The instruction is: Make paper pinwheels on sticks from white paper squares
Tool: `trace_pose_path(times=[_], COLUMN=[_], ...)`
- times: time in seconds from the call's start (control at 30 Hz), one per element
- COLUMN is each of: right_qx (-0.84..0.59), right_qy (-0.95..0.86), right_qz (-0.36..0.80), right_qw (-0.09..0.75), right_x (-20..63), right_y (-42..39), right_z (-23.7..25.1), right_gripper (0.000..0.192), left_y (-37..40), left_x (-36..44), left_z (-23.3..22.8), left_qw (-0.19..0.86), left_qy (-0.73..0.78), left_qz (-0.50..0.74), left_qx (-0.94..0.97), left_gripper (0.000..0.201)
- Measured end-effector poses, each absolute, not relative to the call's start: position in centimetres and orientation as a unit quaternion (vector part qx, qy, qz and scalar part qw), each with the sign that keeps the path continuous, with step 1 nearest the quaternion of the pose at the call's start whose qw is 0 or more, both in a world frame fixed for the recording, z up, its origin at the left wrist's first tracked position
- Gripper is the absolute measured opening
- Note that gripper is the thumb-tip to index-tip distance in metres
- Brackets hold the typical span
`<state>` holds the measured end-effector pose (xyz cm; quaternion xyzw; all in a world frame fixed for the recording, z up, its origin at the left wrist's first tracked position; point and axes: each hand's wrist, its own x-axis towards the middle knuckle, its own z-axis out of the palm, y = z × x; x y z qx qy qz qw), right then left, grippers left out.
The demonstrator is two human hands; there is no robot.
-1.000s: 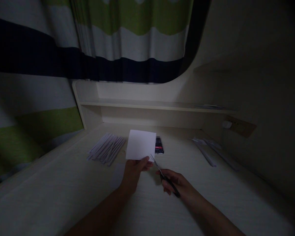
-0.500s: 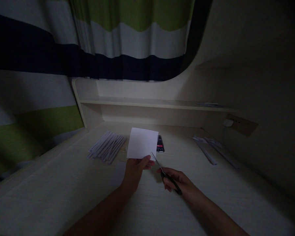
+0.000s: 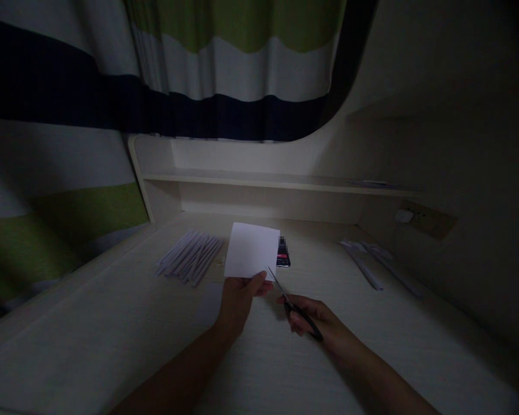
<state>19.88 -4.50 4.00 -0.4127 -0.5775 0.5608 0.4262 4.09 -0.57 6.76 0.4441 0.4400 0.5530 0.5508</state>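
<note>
The left hand [image 3: 237, 297] has fingers partly hidden behind the square white paper [image 3: 251, 249], which also covers one side of the smartphone [image 3: 283, 261], its upper end lost in pixelation. The right hand [image 3: 319, 317] hides part of the scissors' [image 3: 301, 314] handles, and whether their blades pinch the paper cannot be told. Both forearms and the striped curtain [image 3: 246, 75] run out of view, while a pale scrap [image 3: 220, 262] is too small to identify.

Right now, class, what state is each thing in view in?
White sheet: held at its near edge by left hand.
Scissors: in right hand, blade opening unclear.
Phone: partly hidden behind sheet.
Paper sticks: loosely piled.
Lower sheet: lying flat.
Right-side strips: lying down.
Curtain: hanging down.
Plug: in wall socket.
</note>
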Motion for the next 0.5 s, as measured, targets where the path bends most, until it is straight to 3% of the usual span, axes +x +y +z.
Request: trace_pose_path(times=[0.5], right_qx=[-0.398], right_qy=[-0.580], right_qz=[0.564], right_qw=[0.432], right_x=[19.96], right_y=[-4.60], right_z=[3.92], right_gripper=[0.039], left_y=[-0.58], left_x=[4.01], left_z=[6.55], left_qw=[0.538], left_qy=[0.439], left_qz=[0.555], left_qx=[0.458], left_gripper=[0.019])
